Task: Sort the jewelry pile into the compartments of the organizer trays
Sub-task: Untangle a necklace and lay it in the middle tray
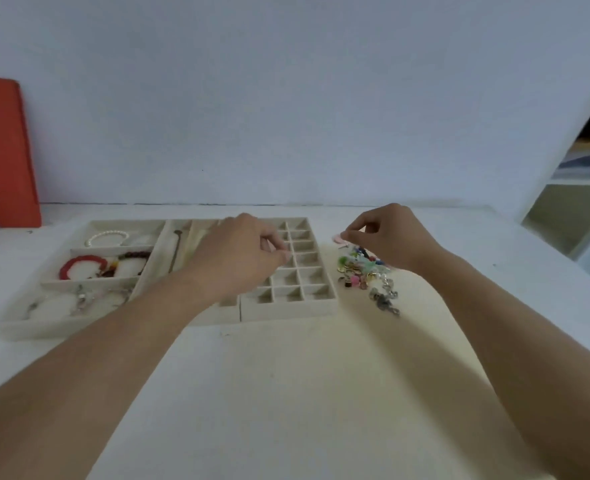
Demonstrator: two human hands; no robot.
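Left hand (248, 251) over the small-grid organizer tray (317, 304), fingers curled with tips pinched together above a compartment; too blurred to tell whether anything is held. Right hand (387, 237) just above the far end of the jewelry pile (366, 271) on the counter (286, 393), right of the trays, thumb and forefinger pinching a small pale piece (339, 238). Red bracelet (82, 266) and pearl bracelet (107, 237) already in compartments of the left tray (19, 329).

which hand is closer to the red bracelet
Left. The left hand hovers over the small-grid tray, just right of the red bracelet; the right hand is beyond the trays, above the jewelry pile.
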